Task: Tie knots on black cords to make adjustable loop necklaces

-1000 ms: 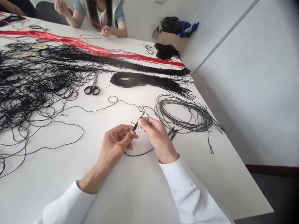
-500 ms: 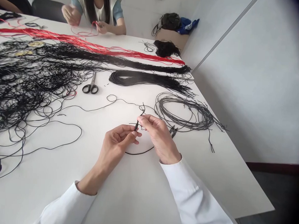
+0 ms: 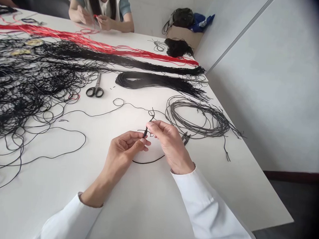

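The head camera looks forward and down at nearby hands (image 3: 124, 149).

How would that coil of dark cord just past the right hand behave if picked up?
The coil would probably flop, being thin cord that curves freely. It's likely light, with an open middle. Where it overlaps itself, it might tangle.

Cord (image 3: 145, 133): pinched bits hidden by L hand (image 3: 123, 149) & R hand (image 3: 171, 144), knot detail too small to tell; nippers (image 3: 187, 138) partly hidden behind R hand. Black tangle (image 3: 32, 87), red cords (image 3: 21, 28) & worktop (image 3: 135, 202) run off L edge, sleeves (image 3: 211, 208) cut off at btm. Co-worker (image 3: 107, 8): most of head cut off by top edge, their hands (image 3: 84, 16) a bit blurry, exact grip hard to make out.
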`<state>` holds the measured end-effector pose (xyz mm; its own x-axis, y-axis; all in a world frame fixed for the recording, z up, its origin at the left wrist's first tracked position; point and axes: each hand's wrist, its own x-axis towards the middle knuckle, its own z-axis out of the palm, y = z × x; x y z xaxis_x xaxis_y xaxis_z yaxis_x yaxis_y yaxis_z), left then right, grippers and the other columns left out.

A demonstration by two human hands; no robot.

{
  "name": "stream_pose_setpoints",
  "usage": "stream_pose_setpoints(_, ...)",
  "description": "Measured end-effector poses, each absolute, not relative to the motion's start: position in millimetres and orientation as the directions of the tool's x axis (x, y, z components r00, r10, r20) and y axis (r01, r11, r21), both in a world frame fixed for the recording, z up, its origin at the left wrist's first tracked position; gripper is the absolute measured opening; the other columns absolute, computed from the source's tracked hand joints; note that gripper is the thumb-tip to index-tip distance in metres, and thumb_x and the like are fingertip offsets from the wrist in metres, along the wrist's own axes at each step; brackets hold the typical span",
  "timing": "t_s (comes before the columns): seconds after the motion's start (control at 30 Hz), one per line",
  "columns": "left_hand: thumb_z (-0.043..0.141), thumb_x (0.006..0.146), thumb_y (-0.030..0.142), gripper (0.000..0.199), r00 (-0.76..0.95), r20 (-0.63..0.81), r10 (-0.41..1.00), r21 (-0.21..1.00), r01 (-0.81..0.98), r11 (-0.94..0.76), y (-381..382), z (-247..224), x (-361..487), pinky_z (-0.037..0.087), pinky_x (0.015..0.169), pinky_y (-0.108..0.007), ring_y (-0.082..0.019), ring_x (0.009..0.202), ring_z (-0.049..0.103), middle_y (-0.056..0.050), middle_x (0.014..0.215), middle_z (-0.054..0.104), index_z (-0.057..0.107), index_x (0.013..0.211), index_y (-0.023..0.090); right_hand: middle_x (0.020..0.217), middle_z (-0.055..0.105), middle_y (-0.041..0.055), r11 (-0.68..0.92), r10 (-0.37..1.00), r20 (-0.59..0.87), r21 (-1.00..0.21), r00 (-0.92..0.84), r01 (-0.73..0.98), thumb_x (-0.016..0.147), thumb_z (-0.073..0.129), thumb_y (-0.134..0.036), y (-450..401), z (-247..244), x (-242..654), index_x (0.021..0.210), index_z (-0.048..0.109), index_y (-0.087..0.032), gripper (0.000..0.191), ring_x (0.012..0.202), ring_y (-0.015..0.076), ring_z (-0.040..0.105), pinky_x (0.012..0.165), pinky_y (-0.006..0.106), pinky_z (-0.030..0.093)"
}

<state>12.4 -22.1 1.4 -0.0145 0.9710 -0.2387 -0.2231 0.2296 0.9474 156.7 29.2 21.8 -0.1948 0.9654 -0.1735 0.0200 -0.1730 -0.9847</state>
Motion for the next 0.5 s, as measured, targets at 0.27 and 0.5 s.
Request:
stream_pose_setpoints(0.27, 0.073, 0.087, 0.036, 0.018, -0.015, -0.223, 0.975, 0.953, -0.215, 0.215, -22.0, 0.1, 11.8, 0.052, 0.083, -0.030, -0.017, 0.077, 0.069, -0.003, 0.085, 0.077, 0.072, 0.095, 0.020, 0.075, 0.058, -0.0012, -0.173, 0.964, -0.173, -0.985, -0.200, 0.020, 0.085, 0.070, -0.043, 28.5, 22.6, 156.0, 0.076, 0.066, -0.019, 0.026, 0.075, 0.0129, 0.050, 0.072, 0.026, 0.042)
stream_pose_setpoints(0.5, 0.073, 0.087, 0.037, 0.017, -0.034, -0.212, 0.977, 0.960, -0.194, 0.202, -22.5, 4.7, 12.8, 0.052, 0.083, -0.031, -0.017, 0.075, 0.069, -0.004, 0.083, 0.075, 0.073, 0.092, 0.020, 0.077, 0.060, -0.0005, -0.157, 0.964, -0.157, -0.987, -0.213, 0.017, 0.085, 0.070, -0.044, 28.2, 22.1, 156.3, 0.076, 0.066, -0.020, 0.026, 0.077, 0.0138, 0.052, 0.075, 0.027, 0.043)
